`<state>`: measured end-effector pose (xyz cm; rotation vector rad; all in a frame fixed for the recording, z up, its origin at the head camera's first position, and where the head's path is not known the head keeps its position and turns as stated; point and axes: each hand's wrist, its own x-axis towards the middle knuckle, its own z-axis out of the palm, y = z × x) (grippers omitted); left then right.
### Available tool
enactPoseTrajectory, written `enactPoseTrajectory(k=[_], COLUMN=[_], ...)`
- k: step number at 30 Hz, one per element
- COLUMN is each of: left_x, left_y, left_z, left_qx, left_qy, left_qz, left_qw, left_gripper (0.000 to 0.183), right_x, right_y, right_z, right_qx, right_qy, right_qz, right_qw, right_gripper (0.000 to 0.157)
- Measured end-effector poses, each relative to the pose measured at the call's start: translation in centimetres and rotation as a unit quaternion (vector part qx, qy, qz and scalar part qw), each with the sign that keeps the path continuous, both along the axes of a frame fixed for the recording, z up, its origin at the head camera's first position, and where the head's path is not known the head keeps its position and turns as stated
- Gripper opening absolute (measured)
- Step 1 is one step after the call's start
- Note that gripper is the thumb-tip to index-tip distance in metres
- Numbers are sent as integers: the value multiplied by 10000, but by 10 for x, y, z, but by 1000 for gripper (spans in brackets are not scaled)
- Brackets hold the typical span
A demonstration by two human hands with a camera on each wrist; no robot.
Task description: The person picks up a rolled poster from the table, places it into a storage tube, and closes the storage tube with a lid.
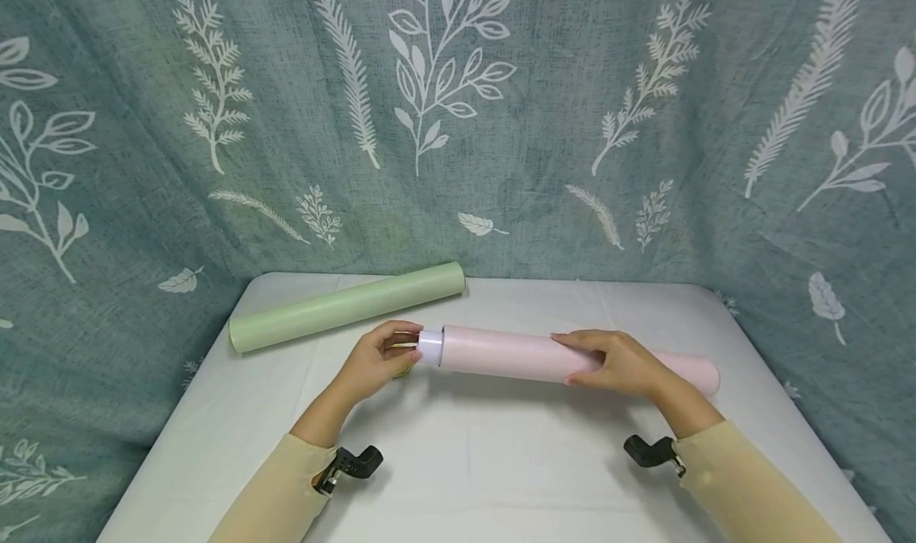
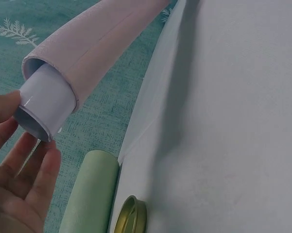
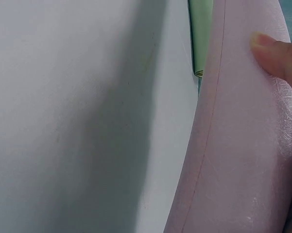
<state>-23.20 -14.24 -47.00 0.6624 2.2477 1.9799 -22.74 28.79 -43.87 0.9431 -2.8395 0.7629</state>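
A pink tube (image 1: 515, 354) lies crosswise above the white table (image 1: 501, 463), lifted a little. My right hand (image 1: 565, 360) grips it round its middle; a fingertip (image 3: 277, 53) shows pressed on the pink tube (image 3: 243, 145) in the right wrist view. A white rolled sheet (image 1: 430, 347) sticks out of the tube's left end. My left hand (image 1: 411, 344) pinches that end, its fingers (image 2: 43, 165) touching the white roll (image 2: 46, 102) at its rim. A gold lid (image 2: 131, 216) lies on the table under the left hand.
A light green tube (image 1: 343, 306) lies at the table's back left, angled toward the far edge. A teal cloth with white leaf prints (image 1: 458, 129) hangs behind and around the table. Black camera mounts (image 1: 354, 463) sit on both wrists.
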Motion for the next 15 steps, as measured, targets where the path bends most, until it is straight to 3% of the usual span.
enactPoseTrajectory(k=[7, 15], left_x=[1, 0], left_y=[3, 4], left_z=[2, -2], left_qx=[-461, -637], left_qy=[6, 107], left_qz=[193, 242], left_qw=[9987, 9976], left_gripper=[39, 39], right_x=[0, 0], right_y=[-2, -5], right_z=[1, 1], right_qx=[15, 57], right_qy=[90, 91], right_qz=[41, 93], right_qw=[10000, 9999], right_gripper=[67, 67])
